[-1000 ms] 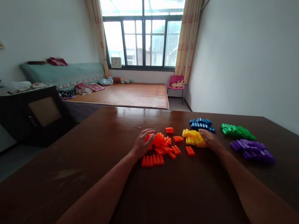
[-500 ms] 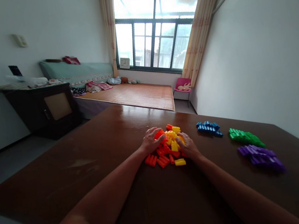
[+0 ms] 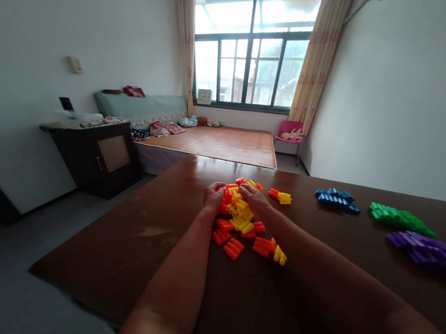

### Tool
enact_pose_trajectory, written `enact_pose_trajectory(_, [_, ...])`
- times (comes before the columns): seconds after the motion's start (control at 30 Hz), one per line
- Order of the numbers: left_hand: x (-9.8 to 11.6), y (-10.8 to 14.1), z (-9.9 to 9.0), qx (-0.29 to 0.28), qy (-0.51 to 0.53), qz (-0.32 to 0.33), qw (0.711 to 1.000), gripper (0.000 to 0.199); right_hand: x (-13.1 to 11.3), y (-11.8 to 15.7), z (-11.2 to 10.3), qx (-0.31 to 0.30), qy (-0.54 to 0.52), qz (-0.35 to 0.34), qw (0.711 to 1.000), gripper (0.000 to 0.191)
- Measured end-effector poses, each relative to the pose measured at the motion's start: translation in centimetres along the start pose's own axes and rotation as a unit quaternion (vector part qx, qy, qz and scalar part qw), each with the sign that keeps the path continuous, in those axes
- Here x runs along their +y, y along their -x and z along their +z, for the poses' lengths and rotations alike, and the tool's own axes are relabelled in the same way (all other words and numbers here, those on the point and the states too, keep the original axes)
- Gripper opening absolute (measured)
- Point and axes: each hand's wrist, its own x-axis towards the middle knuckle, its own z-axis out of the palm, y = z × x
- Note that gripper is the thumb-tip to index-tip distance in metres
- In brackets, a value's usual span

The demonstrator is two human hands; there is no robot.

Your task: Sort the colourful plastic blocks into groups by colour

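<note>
A loose heap of orange and yellow plastic building blocks (image 3: 239, 208) lies on the brown table. At its left edge my left hand (image 3: 213, 197) curls its fingers over several orange blocks (image 3: 226, 205). My right hand (image 3: 255, 197) is on the heap's upper right side, fingers bent together; whatever is in them is hidden. In front of the heap are orange pieces (image 3: 233, 248) and, near my right forearm, an orange piece (image 3: 264, 246) beside a yellow one (image 3: 279, 255). An orange and yellow pair (image 3: 280, 196) sits apart, right of my right hand.
Separate groups of blue blocks (image 3: 336, 200), green blocks (image 3: 402, 218) and purple blocks (image 3: 432, 254) lie along the right of the brown table (image 3: 136, 263). Beyond its far edge stand a bed (image 3: 214, 142), a dark cabinet (image 3: 95, 161) and a pink chair (image 3: 288, 131).
The view has turned left. Both hands and most of the orange and yellow heap have shifted left across the table. The orange and yellow pair has stayed behind on the right.
</note>
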Motion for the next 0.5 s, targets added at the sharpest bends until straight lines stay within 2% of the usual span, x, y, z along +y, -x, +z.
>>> enact_pose_trajectory(0.07, [-0.4,-0.7,-0.9,0.05,0.038,-0.031,0.998,0.023,-1.8,0.0,0.6,-0.043,-0.085,0.017,0.995,0.049])
enact_pose_trajectory(0.13, [-0.6,-1.3,-1.8,0.085,0.044,-0.037,0.995,0.026,-3.2,0.5,0.2,-0.072,-0.14,0.027,0.987,0.05])
enact_pose_trajectory(0.23, [-0.7,-1.7,-2.6,0.106,0.033,-0.015,0.994,0.028,-3.8,1.6,-2.5,-0.059,-0.123,0.016,0.991,0.051])
enact_pose_trajectory(0.3, [-0.7,-1.7,-2.8,0.098,0.03,0.006,0.995,0.029,-3.1,2.3,-5.8,-0.002,-0.054,0.006,0.999,0.054])
enact_pose_trajectory(0.37, [-0.9,-1.6,-2.6,0.088,0.039,0.015,0.995,0.033,-1.7,2.9,-10.1,0.08,0.032,-0.003,0.996,0.057])
enact_pose_trajectory(0.43, [-1.1,-1.6,-2.3,0.092,0.054,0.009,0.994,0.037,-0.1,3.4,-15.3,0.171,0.128,-0.019,0.977,0.059])
enact_pose_trajectory(0.5, [-1.4,-1.8,-2.0,0.105,0.063,0.004,0.992,0.039,1.4,3.8,-20.9,0.256,0.24,-0.036,0.935,0.057])
